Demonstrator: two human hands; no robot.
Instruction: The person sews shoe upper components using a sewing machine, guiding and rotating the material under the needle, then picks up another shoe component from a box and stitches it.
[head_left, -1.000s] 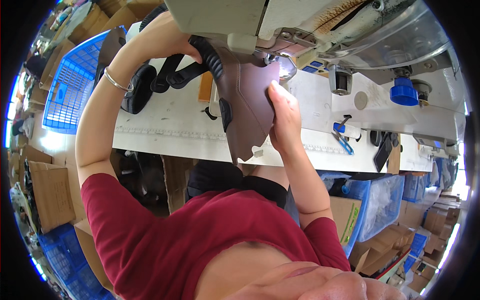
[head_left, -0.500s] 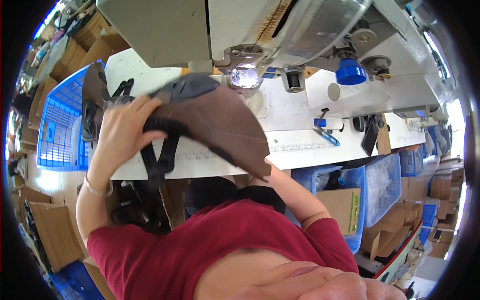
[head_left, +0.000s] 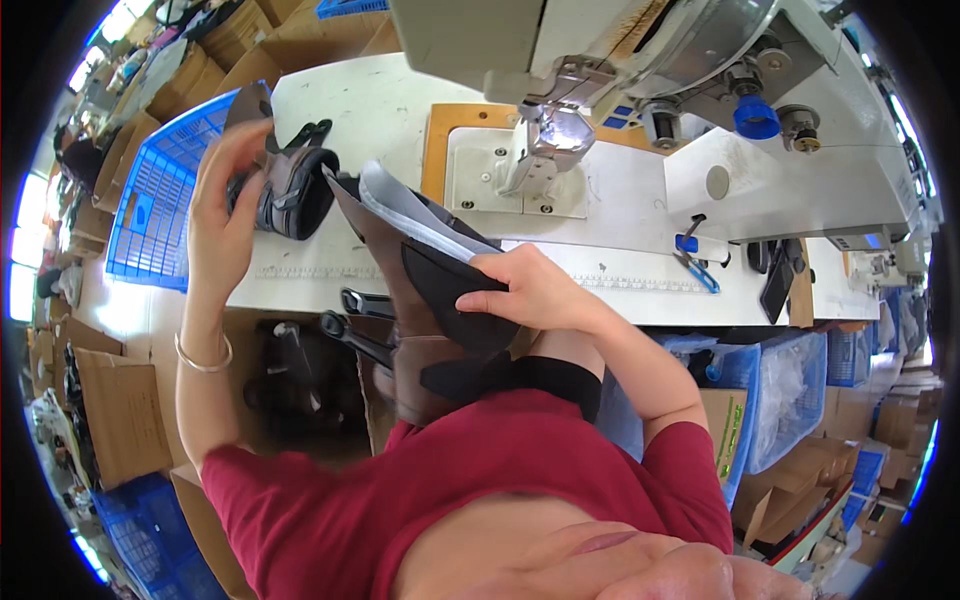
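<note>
My right hand point(head_left: 530, 285) grips the edge of a brown and black sewn piece point(head_left: 385, 225), its thumb pressed on the black lining. This piece has a pale grey edge and black straps with buckles. It hangs over the table's front edge, its lower part against my lap. At the left, my left hand point(head_left: 222, 205) is raised, thumb and fingers apart and slightly blurred. It is beside a second brown and black piece point(head_left: 292, 195), which lies on the table and has a rounded black collar. Whether the fingertips touch that piece I cannot tell.
A sewing machine point(head_left: 690, 60) stands over the table point(head_left: 350, 100), its needle area lit. Blue snips point(head_left: 700, 268) and dark tools point(head_left: 778, 280) lie to the right. A blue basket point(head_left: 155, 225) stands at the left, blue bins point(head_left: 790, 390) at the lower right.
The brown piece has passed from my left hand to my right and come down toward my lap, its lining now facing up. My left hand is now at the other piece. The view has shifted.
</note>
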